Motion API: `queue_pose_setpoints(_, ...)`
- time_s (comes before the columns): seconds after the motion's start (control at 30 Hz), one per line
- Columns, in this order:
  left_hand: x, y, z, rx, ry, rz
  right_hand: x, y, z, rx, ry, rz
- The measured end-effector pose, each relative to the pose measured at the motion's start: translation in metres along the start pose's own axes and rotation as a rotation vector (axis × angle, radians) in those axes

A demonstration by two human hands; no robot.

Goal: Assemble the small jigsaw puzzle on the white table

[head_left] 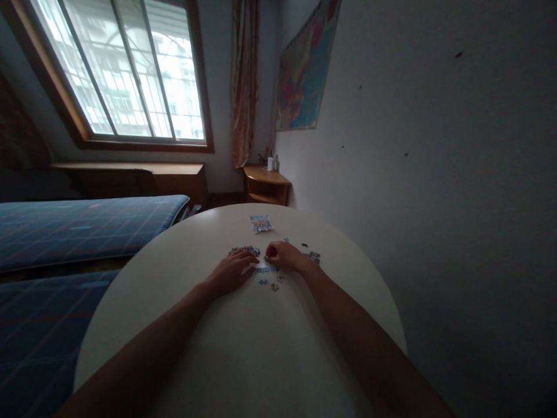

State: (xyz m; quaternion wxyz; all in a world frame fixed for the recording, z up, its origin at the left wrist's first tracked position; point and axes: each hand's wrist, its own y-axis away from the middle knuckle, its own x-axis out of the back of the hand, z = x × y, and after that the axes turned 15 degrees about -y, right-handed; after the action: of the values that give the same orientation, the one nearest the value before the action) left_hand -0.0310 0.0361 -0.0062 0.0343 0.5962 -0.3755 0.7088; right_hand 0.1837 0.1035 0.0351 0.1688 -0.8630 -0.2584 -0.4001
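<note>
The blue puzzle strip [267, 269] lies on the round white desk [161, 273], approx. midway btw. its left and right edges and some way in from the far edge. The L hand [235, 268] rests flat beside the strip's left end, its fingers loosely spread, prob. b/c this steadies the strip. The R hand [282, 255] is just beyond the strip, fingers curled in w/ tips close together; if they pinch a pc., I cannot tell.

The left heap of pcs. [251, 249] is at the L fingers, the right heap [314, 256] on the right-edge side of the R hand, so each is prob. in easy reach. A few loose pcs. [274, 287] lie on the near side. The printed packet [261, 223] is near the far edge, maybe for keeping the middle free.

Re. direction: the strip's long axis runs sideways, one end to the left edge, the other to the right; its long side faces the person.
</note>
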Motion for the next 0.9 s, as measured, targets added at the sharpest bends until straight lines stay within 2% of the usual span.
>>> queue_pose_setpoints(0.17, 0.004, -0.002, 0.007, -0.078, 0.032, -0.040, -0.006, 0.016, 0.015, 0.148, -0.212, 0.045)
queue_pose_setpoints(0.33, 0.011, -0.005, 0.014, -0.147, 0.072, -0.081, -0.010, 0.036, 0.022, 0.129, -0.317, 0.118)
queue_pose_setpoints(0.43, 0.013, -0.005, 0.016, -0.157, 0.074, -0.091, -0.011, 0.042, 0.017, 0.103, -0.302, 0.096)
queue_pose_setpoints(0.63, 0.011, -0.005, 0.015, -0.165, 0.045, -0.101, -0.017, 0.042, 0.010, 0.186, -0.173, 0.106)
queue_pose_setpoints(0.9, 0.011, -0.006, 0.015, -0.183, 0.057, -0.088, -0.020, 0.041, 0.010, 0.186, -0.037, 0.056)
